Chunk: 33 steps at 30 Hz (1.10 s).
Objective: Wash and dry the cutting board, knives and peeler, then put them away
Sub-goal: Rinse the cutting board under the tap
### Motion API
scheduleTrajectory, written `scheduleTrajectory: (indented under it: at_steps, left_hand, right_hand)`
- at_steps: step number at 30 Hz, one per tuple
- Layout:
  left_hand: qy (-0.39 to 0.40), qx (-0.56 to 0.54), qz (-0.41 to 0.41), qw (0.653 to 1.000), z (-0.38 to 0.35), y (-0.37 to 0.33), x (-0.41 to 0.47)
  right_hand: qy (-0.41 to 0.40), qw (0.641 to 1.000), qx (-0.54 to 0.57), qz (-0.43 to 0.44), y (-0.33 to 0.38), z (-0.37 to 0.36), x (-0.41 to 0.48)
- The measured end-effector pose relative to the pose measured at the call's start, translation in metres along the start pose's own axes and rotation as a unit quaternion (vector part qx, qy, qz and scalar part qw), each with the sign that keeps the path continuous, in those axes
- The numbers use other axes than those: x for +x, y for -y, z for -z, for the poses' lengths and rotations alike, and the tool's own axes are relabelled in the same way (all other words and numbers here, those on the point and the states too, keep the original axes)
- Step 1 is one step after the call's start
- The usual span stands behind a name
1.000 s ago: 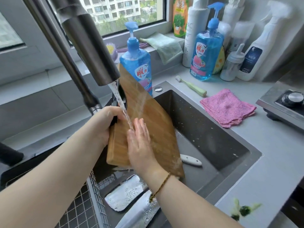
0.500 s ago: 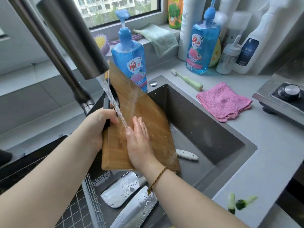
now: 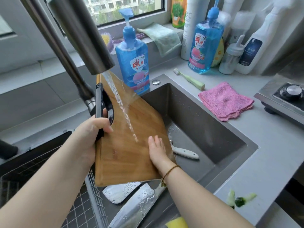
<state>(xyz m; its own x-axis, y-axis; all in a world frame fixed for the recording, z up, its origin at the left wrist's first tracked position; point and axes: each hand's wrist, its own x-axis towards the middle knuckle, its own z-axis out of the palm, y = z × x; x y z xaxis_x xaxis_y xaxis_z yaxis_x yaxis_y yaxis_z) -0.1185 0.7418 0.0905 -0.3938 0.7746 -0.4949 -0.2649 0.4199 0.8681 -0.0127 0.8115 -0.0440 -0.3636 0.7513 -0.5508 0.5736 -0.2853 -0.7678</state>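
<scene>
Left hand [image 3: 92,135] gripping the cutting board [image 3: 125,155], the flat, open right hand [image 3: 157,150] now rubs nearer its right edge, so rinsing goes on.

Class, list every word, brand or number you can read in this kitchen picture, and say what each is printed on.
"雕牌": label shield on the near blue soap bottle.
"雕牌": same shield on the far blue soap bottle.
"AC", perhaps "PAC": tall white bottle.
Too small or blurred to read: the fine print on both soap labels, the dark label of the white spray bottle, and the orange pouch by the window.
</scene>
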Motion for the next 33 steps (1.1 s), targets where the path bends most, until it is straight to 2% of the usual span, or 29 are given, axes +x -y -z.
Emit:
scheduleTrajectory:
  at_steps: [2,5,8,10,13,14,16,19,22,25,27,30,33]
  left_hand:
    - [-0.012,-0.002,-0.001,1.0,0.005,-0.003,0.0]
    - [-0.01,0.019,-0.01,1.0,0.009,-0.005,-0.005]
    - [0.006,0.061,-0.021,0.998,0.013,-0.006,-0.015]
    - [-0.012,0.081,-0.02,0.996,0.016,-0.006,-0.02]
    - [-0.013,0.111,0.013,0.994,0.018,-0.003,-0.021]
    - [-0.004,0.132,0.019,0.991,0.021,0.001,-0.023]
    - [-0.01,0.151,0.032,0.988,0.027,0.007,-0.033]
    - [-0.016,0.132,0.039,0.99,0.022,0.016,-0.029]
    - [0.011,0.114,0.027,0.993,0.025,0.024,-0.021]
    - [0.017,0.12,-0.008,0.993,0.032,0.022,-0.026]
    - [0.021,0.107,-0.021,0.994,0.038,0.02,-0.023]
    - [0.03,0.106,-0.035,0.993,0.043,0.021,-0.02]
    - [0.045,0.11,-0.031,0.992,0.049,0.02,-0.026]
  right_hand:
    - [-0.002,1.0,-0.003,0.009,0.001,-0.005,-0.001]
    - [0.004,0.993,0.0,0.114,0.021,-0.014,-0.01]
    - [-0.01,0.986,0.006,0.169,0.046,-0.01,-0.005]
    - [-0.038,0.987,0.013,0.158,0.055,0.0,0.008]
    - [-0.092,0.992,0.04,0.076,0.051,0.008,0.017]
    - [-0.086,0.993,0.033,0.07,0.05,0.005,0.012]
    - [-0.053,0.99,0.008,0.13,0.056,-0.009,0.0]
    - [-0.008,0.974,0.029,0.226,0.069,-0.023,-0.02]
    - [-0.021,0.981,-0.016,0.195,0.061,-0.014,-0.003]
    - [-0.058,0.994,0.012,0.096,0.057,0.0,0.004]
    - [-0.057,0.988,-0.005,0.146,0.068,-0.003,-0.002]
    - [-0.027,0.956,-0.012,0.293,0.088,-0.012,-0.015]
    - [-0.053,0.958,-0.005,0.281,0.079,-0.006,0.0]
